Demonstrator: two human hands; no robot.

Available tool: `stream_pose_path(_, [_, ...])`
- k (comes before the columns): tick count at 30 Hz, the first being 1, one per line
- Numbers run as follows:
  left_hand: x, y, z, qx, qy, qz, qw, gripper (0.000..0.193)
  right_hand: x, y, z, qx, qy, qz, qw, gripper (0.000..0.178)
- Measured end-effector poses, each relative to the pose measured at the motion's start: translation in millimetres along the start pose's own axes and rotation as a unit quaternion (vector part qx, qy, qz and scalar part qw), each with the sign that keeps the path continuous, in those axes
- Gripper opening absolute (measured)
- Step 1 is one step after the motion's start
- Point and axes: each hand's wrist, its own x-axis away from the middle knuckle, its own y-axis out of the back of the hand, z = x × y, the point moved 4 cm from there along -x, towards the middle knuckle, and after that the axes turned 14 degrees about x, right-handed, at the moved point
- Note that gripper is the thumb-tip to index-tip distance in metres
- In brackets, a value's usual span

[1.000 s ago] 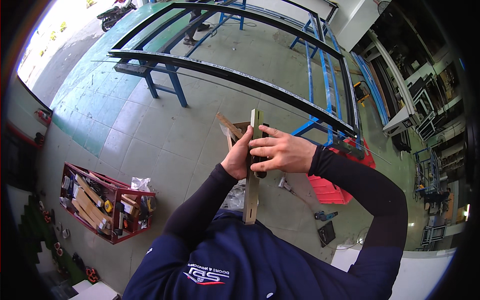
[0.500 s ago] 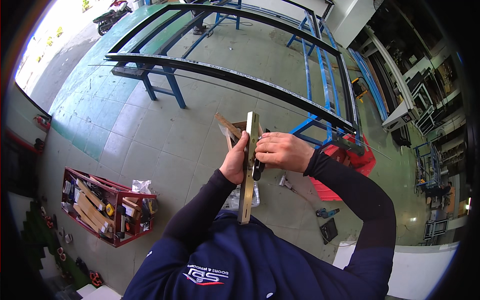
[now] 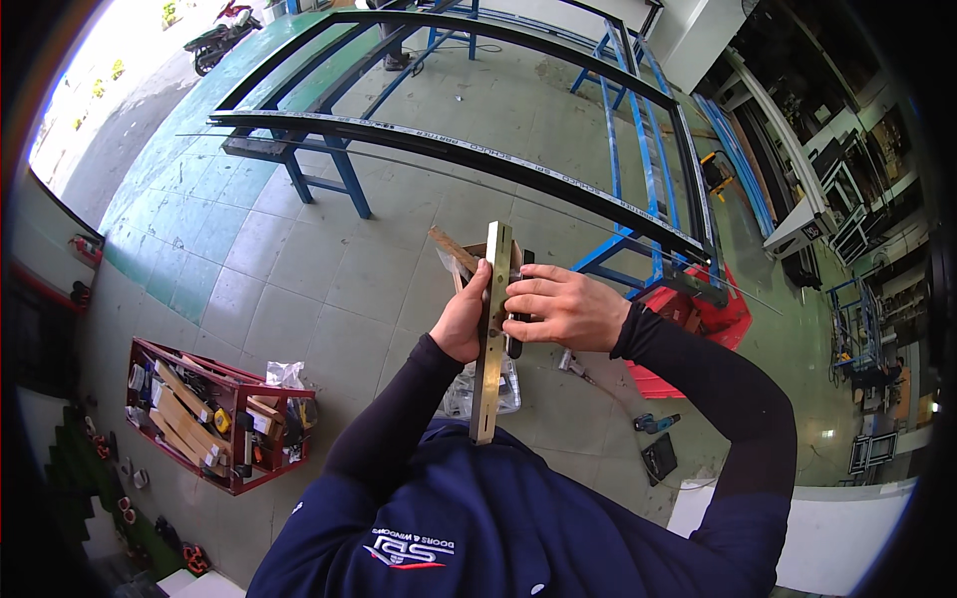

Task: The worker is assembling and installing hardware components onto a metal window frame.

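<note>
A long, narrow brass-coloured metal bar [image 3: 486,389] with slots in its face stands lengthwise in front of my chest. My left hand [image 3: 461,321] is closed round its left side, the thumb pointing up along the edge. With bent fingers, my right hand [image 3: 570,309] grips at the bar's right side by a dark part [image 3: 514,345]. What lies under those fingertips is partly hidden. Beyond the bar, lower down, a wooden strip [image 3: 451,245] sticks out of a container mostly covered by my hands. A clear plastic case [image 3: 506,391] shows below my hands on the floor.
A large black frame [image 3: 449,151] rests on blue trestles [image 3: 344,179] ahead. A red tool carrier [image 3: 235,439] with wood pieces stands at left. To the right are a red crate [image 3: 658,374], a blue-and-black power tool [image 3: 654,424] and a black flat item [image 3: 659,456].
My right fingers have shifted slightly left and spread a little over the bar's edge. The bar's lower end has swung slightly left. My left hand keeps its hold.
</note>
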Motion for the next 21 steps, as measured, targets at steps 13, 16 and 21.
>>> stream_pose_path(13, [41.3, 54.0, -36.0, 0.069, -0.190, -0.210, 0.957, 0.050, 42.9, -22.1, 30.1, -0.214, -0.367, -0.126, 0.896, 0.037])
stream_pose_path(16, [59.4, 94.0, -27.7, 0.065, -0.212, -0.253, 0.942, 0.048, 46.9, -32.4, 56.3, -0.233, -0.514, -0.171, 0.808, 0.034])
stream_pose_path(21, [72.5, 116.8, -12.0, 0.039, -0.218, -0.286, 0.932, 0.040, 35.6, -60.3, 83.4, -0.369, -0.559, -0.086, 0.738, 0.032])
